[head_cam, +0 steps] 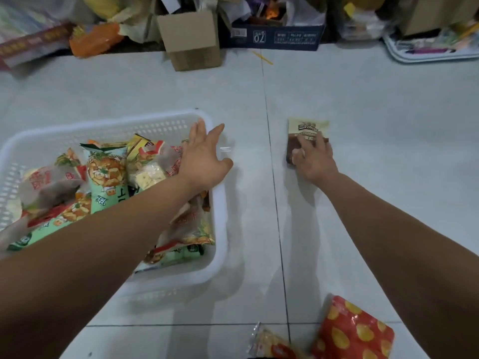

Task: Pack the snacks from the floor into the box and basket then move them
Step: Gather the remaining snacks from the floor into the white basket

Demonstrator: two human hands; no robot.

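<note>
A white plastic basket (220, 229) sits on the floor at the left, filled with several snack packets. My left hand (204, 156) hovers over its far right corner with fingers spread and holds nothing. To the right, a small brown and beige snack packet (305, 130) lies flat on the tiles. My right hand (313, 159) lies on its near end, fingers curled over it. At the bottom edge lie a red packet with yellow spots (352, 332) and a clear cracker packet (269, 345).
A small open cardboard box (191, 40) stands at the back, next to a dark blue carton (274, 35). Piles of bags and packaging line the far wall. A white tray (430, 53) sits at the back right. A yellow strip (263, 57) lies on the tiles.
</note>
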